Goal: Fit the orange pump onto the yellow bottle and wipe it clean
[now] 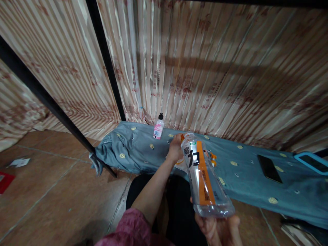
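My right hand (217, 229) grips the base of a clear plastic bottle (202, 174) with an orange and white label, tilted so its neck points away from me. My left hand (175, 148), on an arm in a pink sleeve, is curled beside the bottle's neck. A small orange cap (182, 137) shows at its fingertips, next to the bottle's mouth. The bottle looks almost empty. Behind the bottle, a bit of orange and white wrapping (212, 158) lies on the sheet, mostly hidden.
A low bed with a blue-grey patterned sheet (243, 177) runs across in front of me. On it are a small white and pink bottle with a black cap (159, 128), a black phone (269, 168) and a blue-edged device (311, 162). Black frame poles (107, 68) and striped curtains stand behind.
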A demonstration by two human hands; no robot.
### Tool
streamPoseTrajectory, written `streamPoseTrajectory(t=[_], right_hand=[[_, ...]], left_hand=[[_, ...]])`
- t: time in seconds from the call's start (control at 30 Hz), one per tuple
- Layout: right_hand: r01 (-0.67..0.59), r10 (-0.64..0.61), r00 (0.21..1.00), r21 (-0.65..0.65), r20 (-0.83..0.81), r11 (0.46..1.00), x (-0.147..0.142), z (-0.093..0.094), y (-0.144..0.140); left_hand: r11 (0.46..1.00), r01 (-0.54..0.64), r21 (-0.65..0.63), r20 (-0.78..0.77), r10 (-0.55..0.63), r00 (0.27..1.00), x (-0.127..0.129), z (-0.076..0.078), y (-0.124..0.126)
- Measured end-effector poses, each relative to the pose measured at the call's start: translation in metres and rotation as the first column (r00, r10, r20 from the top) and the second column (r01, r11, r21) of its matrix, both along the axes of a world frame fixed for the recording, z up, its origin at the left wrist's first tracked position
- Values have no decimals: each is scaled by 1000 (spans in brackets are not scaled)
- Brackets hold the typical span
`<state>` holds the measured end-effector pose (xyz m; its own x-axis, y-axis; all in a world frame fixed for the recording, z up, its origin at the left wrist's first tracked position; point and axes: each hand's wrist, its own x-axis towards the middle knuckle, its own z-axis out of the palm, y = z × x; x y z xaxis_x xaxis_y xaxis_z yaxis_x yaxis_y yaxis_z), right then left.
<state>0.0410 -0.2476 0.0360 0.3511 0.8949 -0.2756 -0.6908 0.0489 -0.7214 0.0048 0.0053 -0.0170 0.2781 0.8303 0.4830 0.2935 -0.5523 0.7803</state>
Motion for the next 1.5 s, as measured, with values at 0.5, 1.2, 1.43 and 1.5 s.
streamPoseTrajectory(t=[0.5, 1.2, 1.43, 1.5], right_hand=[[-1, 2, 1000, -12, 29, 1000, 1, -5, -3], [16, -16, 1000, -23, 12, 1000, 1, -6, -3], [3, -3, 1000, -41, 3, 999, 0, -4, -3], [11, -11, 1000, -26, 12, 1000, 0, -4, -2]], left_hand=[[1000, 17, 2, -20, -17, 1000, -1, 1, -1], [1000, 13, 6, 2, -13, 1000, -1, 2, -2], [1000, 1, 14, -14, 0, 1000, 0, 1, -1], [1000, 8, 13, -19, -8, 1000, 0, -1, 0]])
